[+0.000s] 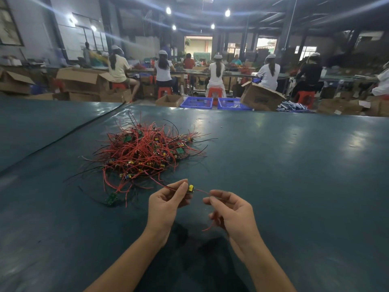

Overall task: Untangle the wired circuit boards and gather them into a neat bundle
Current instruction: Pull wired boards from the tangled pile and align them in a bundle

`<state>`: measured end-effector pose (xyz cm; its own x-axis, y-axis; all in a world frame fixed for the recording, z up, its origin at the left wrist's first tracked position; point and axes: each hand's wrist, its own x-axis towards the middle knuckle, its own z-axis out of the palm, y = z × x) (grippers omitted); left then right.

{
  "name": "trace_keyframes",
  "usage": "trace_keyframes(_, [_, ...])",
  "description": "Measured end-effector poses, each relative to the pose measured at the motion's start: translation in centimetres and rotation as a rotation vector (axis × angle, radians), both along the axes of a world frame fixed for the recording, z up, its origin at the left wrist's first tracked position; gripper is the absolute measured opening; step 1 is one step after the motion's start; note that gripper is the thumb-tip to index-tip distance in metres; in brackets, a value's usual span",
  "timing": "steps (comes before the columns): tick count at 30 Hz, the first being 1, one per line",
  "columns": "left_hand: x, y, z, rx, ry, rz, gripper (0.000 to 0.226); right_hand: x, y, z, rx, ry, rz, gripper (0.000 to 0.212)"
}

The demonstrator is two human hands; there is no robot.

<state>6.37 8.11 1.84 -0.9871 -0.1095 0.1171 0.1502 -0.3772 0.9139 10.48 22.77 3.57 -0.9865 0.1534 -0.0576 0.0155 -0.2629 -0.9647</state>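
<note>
Near the front of the dark green tabletop (294, 165), just above its surface, both hands work one small board (190, 189) with a yellow part on top. Left hand (166, 199): fingers (182, 186) curled, thumb and forefinger pinching the board at its left end, where a far lead (163, 185) runs back toward the heap. Right hand (229, 209): fingertips closed in a pinch on the red lead (202, 191) coming off the board's right side; that lead's loose tail hangs out under the palm. Board and red lead lie roughly left to right across the view, long axis near level, the lead drawn fairly straight between the two hands, yellow part facing up and away from the person. Heap (147, 148) of red and black wires and green boards sits beyond the hands, thoroughly tangled, wire ends poking out all round. One stray board (111, 199) lies just beside its near-left edge. Progress, as I judge it: very early. No tidy bundle shows anywhere on the tabletop. The held board looks to be among the first pulled, and whether its far lead is free of the heap I cannot tell. Nearly all the untangling, and all the gathering, remain.
</note>
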Motion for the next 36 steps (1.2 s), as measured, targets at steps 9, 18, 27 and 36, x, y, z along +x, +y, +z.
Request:
trace_keyframes(9, [0.5, 0.6, 0.4, 0.226, -0.058, -0.143, 0.019, 0.2, -0.1, 0.1, -0.52, 0.003, 0.08, 0.024])
trace_keyframes(18, [0.9, 0.7, 0.2, 0.105, -0.057, -0.203, 0.027, -0.8, -2.6, -1.0, -0.29, -0.058, -0.155, 0.009])
trace_keyframes(27, [0.5, 0.5, 0.2, -0.065, -0.093, -0.189, 0.037, -3.5, -0.2, 0.6, -0.292, 0.009, -0.348, 0.011])
trace_keyframes(36, [-1.6, -1.9, 1.8, -0.632, 0.313, 0.088, 0.011, -6.5, 5.6, 1.0, -0.388, -0.085, -0.499, 0.05])
